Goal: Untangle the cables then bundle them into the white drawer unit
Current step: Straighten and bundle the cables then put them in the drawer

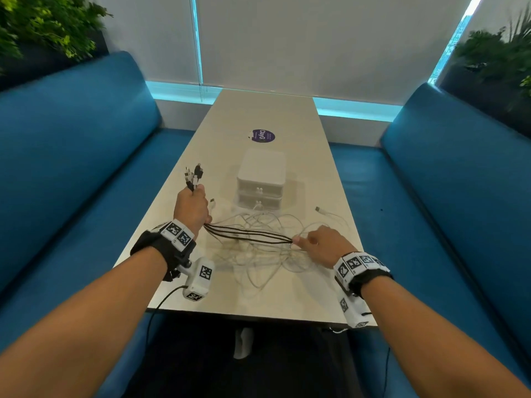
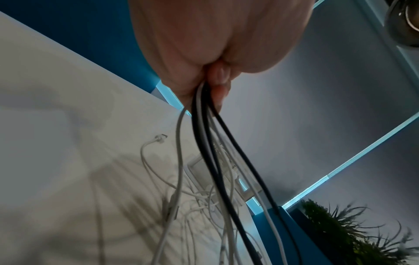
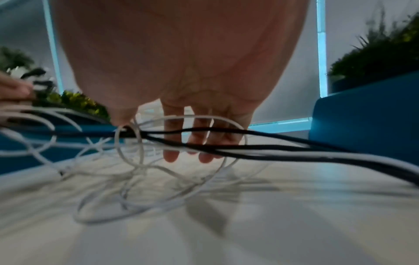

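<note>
My left hand is raised over the table's left side and grips a bunch of cable ends, whose plugs stick up above the fist. In the left wrist view, black and white cables hang from that closed hand. Several black cables stretch taut across to my right hand, where they meet at the thumb. In the right wrist view they run under the thumb and across the straight fingers. A tangle of white cables lies beneath. The white drawer unit stands behind, both drawers closed.
The long pale table carries a round purple sticker beyond the drawers. A loose white cable end lies to the right of the unit. Blue benches flank the table. Plants stand in the far corners.
</note>
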### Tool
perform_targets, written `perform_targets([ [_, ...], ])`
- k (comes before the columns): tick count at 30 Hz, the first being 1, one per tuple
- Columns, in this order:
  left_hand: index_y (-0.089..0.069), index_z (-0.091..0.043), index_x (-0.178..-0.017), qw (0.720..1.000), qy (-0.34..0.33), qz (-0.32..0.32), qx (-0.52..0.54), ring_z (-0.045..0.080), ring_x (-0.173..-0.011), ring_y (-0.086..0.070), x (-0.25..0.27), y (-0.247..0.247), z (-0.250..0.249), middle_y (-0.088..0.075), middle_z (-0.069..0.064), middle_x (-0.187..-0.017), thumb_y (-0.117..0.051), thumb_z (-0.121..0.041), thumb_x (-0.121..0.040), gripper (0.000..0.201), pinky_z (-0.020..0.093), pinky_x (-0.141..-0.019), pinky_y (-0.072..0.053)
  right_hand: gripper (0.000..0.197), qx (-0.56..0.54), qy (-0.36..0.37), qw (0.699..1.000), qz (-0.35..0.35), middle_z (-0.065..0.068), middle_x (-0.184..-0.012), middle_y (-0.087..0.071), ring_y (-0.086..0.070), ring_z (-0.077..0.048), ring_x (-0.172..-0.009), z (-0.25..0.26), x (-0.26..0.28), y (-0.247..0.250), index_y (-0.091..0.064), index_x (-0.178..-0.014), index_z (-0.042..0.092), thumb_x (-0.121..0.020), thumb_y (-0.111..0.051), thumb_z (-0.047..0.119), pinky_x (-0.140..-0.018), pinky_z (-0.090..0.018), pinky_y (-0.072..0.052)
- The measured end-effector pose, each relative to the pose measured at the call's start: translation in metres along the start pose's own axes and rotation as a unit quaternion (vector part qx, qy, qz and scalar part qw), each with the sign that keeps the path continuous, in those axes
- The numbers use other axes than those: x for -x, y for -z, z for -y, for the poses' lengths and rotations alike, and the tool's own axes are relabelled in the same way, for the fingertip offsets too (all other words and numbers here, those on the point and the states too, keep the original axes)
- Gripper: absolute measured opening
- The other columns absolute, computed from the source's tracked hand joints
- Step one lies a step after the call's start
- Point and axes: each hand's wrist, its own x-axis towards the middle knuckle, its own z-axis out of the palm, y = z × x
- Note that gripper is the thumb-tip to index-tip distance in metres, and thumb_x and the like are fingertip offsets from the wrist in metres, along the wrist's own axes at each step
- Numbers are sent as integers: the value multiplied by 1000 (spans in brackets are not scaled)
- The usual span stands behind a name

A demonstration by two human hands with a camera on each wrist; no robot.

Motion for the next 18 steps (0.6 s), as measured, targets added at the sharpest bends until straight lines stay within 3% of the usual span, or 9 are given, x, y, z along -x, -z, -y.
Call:
perform_targets([
  [3, -38, -19, -76, 1000, 8, 2, -16, 17, -50, -22, -2, 0, 1, -27, -1, -59, -39, -25, -104, 28, 25, -48, -24, 39, -34, 36, 996, -71, 8, -93, -56, -56, -11, -84, 9, -2, 5, -56, -85, 29, -81, -56, 67, -76, -33, -49],
  [5, -40, -18, -77, 1000, 13, 8, -21, 17, -52, -22, -3, 1, 1, -26, 0, -61, -39, -25, -104, 29, 24, -49, -23, 28, -64, 73, 992, -85, 10, -92, -56, -56, -11, -85, 21, -2, 8, -56, -99, 28, -84, -64, 50, -77, -32, -48],
  [7, -42, -19, -76, 999, 17, 8, -26, 18, -52, -24, -3, 1, -1, -27, 0, -62, -40, -26, -105, 30, 21, -45, -25, 25, -79, 126, 987, -69, 5, -100, -61, -59, -14, -93, 32, -6, 7, -58, -112, 24, -88, -63, 27, -87, -34, -50],
  [9, -42, -20, -74, 999, 17, 12, -26, 19, -51, -27, -5, 2, 0, -29, 1, -61, -41, -25, -105, 31, 18, -42, -28, 36, -57, 167, 984, -23, 1, -122, -61, -57, -18, -112, 41, -12, 1, -59, -125, 23, -91, -54, 15, -101, -35, -45],
  [12, -41, -19, -73, 999, 11, 17, -28, 20, -49, -26, -5, 3, -1, -28, 1, -59, -42, -24, -104, 32, 20, -46, -25, 41, 10, 158, 984, 82, -2, -143, -53, -49, -24, -130, 49, -16, -11, -52, -140, 27, -100, -41, 25, -110, -35, -37],
  [15, -40, -19, -72, 999, 10, 5, -35, 19, -48, -27, -5, 9, -6, -30, 0, -58, -42, -24, -104, 32, 21, -50, -25, 44, 37, 135, 985, 101, -4, -132, -59, -53, -26, -123, 42, -13, -13, -63, -126, 23, -103, -34, 47, -102, -34, -39],
  [18, -42, -20, -69, 997, -11, -28, -66, 26, -56, -36, -9, 24, -18, -36, 3, -61, -45, -31, -94, 28, 35, -60, -38, 48, 112, 93, 987, 66, -5, -122, -62, -56, -28, -115, 18, -7, -6, -66, -111, 27, -98, -31, 58, -95, -40, -44],
])
